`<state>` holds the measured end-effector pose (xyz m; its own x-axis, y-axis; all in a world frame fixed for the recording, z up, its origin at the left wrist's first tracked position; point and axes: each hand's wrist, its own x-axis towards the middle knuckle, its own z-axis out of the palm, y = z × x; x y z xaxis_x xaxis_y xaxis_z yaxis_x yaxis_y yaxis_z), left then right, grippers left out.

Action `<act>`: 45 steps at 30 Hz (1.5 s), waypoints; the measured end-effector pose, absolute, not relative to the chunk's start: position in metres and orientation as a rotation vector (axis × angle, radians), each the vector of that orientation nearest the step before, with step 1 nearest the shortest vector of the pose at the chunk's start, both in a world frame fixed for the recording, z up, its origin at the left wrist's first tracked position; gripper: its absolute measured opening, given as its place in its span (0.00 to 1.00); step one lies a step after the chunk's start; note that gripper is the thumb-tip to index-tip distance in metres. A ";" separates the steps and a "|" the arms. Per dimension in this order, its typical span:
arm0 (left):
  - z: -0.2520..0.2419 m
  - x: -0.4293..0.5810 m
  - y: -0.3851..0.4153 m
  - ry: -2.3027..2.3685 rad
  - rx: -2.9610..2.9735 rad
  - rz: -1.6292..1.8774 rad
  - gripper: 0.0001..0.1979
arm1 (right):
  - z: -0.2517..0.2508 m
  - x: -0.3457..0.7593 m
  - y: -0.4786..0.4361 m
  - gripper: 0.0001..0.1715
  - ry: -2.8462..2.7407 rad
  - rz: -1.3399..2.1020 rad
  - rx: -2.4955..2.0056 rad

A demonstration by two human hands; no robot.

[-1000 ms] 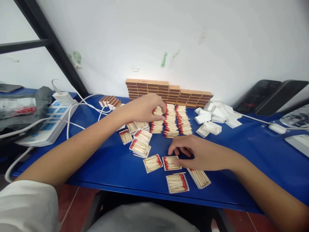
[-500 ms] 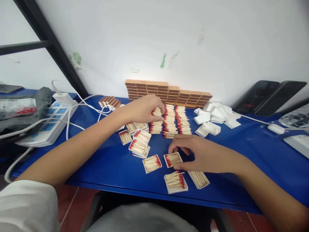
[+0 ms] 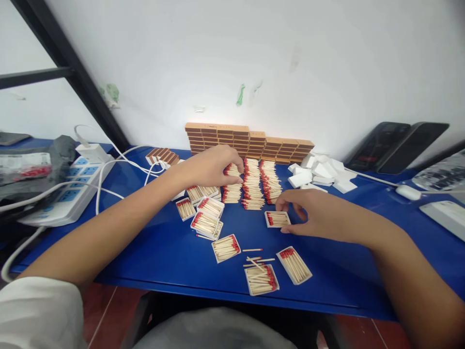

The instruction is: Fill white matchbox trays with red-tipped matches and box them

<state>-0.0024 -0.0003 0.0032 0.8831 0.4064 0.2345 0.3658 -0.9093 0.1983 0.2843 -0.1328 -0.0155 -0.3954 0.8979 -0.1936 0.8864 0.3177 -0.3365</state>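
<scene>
Away from the front edge of the bench (image 3: pixel 163 257), the right hand (image 3: pixel 319 213) had shifted a matchbox tray (image 3: pixel 267 220), which now sat closer to the match rows (image 3: pixel 253 186), while loose matches (image 3: pixel 252 250) lay exposed near its former place. Blue surface ran between that tray and the nearer group: a slanted tray (image 3: pixel 304 279), a front tray (image 3: pixel 263 293) close to the bench's edge, and a third tray (image 3: pixel 229 257) further left. Behind, the match rows ended just before stacked brown boxes (image 3: pixel 250 143) along the wall (image 3: pixel 308 82); heaped white boxes (image 3: pixel 321 169) bounded the far right. Thumb at the near edge, fingers at the far one, the right hand gripped its tray. The left hand (image 3: pixel 214 165) curled over the leftmost of the match rows, thumb and forefinger apart; whether it pinched any sticks could not be told. White, shallow and rectangular, the gripped tray held pale sticks side by side, red heads toward its left end.
</scene>
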 end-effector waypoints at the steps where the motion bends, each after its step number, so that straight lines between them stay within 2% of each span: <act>1: 0.003 -0.003 0.000 0.593 2.905 0.413 0.12 | -0.016 0.286 -0.132 0.19 -2.523 0.596 -1.717; 5: 0.003 -0.002 0.000 0.597 2.909 0.419 0.11 | -0.016 0.289 -0.132 0.19 -2.519 0.597 -1.734; 10: 0.003 -0.002 -0.002 0.604 2.909 0.399 0.11 | -0.014 0.289 -0.131 0.14 -2.533 0.550 -1.717; 19: 0.004 -0.002 0.000 0.579 2.921 0.399 0.12 | -0.013 0.289 -0.129 0.16 -2.547 0.469 -1.673; 25: 0.005 -0.002 -0.001 0.578 2.920 0.406 0.12 | -0.019 0.291 -0.123 0.25 -2.448 0.261 -1.680; 30: 0.007 -0.003 -0.002 0.581 2.922 0.400 0.12 | -0.029 0.299 -0.115 0.23 -2.389 0.125 -1.627; 35: 0.007 -0.003 -0.002 0.582 2.918 0.394 0.12 | -0.029 0.297 -0.114 0.19 -2.391 0.146 -1.593; 45: 0.006 -0.003 -0.001 0.590 2.916 0.396 0.13 | -0.029 0.295 -0.118 0.21 -2.485 0.227 -1.596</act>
<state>-0.0026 -0.0010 0.0058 0.8885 0.3984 0.2276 0.3614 -0.9133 0.1876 0.2945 -0.1183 -0.0292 -0.4078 0.9106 0.0680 0.8832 0.4122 -0.2235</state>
